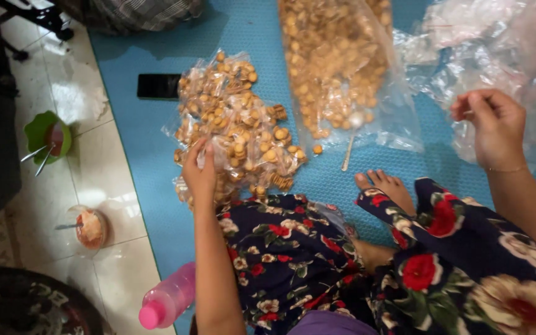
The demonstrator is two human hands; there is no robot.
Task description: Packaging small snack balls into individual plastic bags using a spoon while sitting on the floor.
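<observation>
We are pinching a small packed bag (209, 162) with our left hand (200, 174) at the near edge of the biscuit-bag pile (237, 127), while farther right our right hand (494, 127) is pinching an empty clear bag (497, 56).

Golden-tan biscuits (237, 124) fill clear bags on a blue mat (156, 186), beside a black phone (158, 86), a pink bottle (167, 299), a green bowl (48, 133) and a dark skirt (342, 273) patterned with red and cream flowers.
</observation>
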